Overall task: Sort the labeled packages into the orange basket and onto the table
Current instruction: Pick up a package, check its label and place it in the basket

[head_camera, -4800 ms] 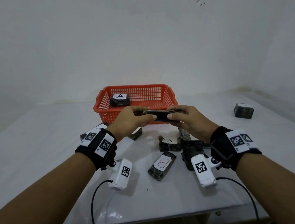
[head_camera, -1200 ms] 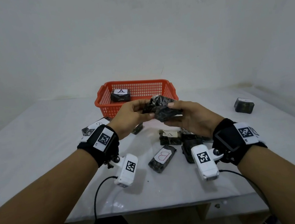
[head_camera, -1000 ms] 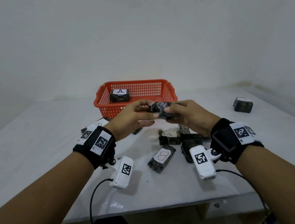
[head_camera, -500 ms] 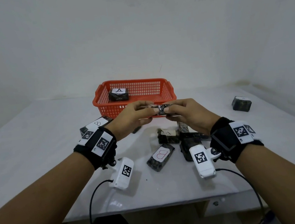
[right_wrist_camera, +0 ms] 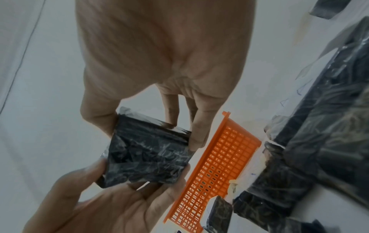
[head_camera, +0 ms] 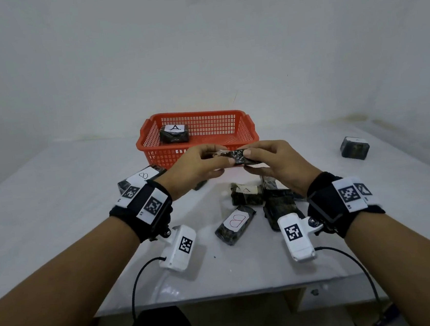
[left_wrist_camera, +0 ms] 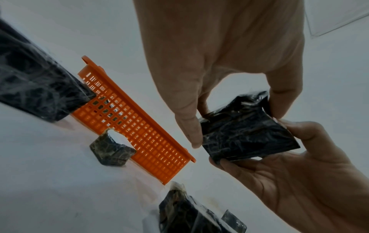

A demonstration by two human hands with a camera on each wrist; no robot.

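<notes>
Nearest the camera, 2 forearms reach forward over the front edge of the white table, each with a black wrist strap and a white camera unit hanging below it. On the table just beyond the wrists lies a dark wrapped package with a red B label, and right of it a cluster of dark packages, 1 with a white label whose letter I cannot read for certain. Another package marked B lies behind the left wrist.

Above these, in mid-air before the basket, both hands pinch the same dark wrapped package. The left hand grips its left end between thumb and fingertips; the right hand grips the right end the same way. In the left wrist view the package shows a plain dark face with crinkled film, no label in sight.

Behind the hands sits the orange basket, with 1 package labeled A inside at its left. A small dark package rests against the basket's near wall. Far right, well apart, 1 lone package sits on the table.
</notes>
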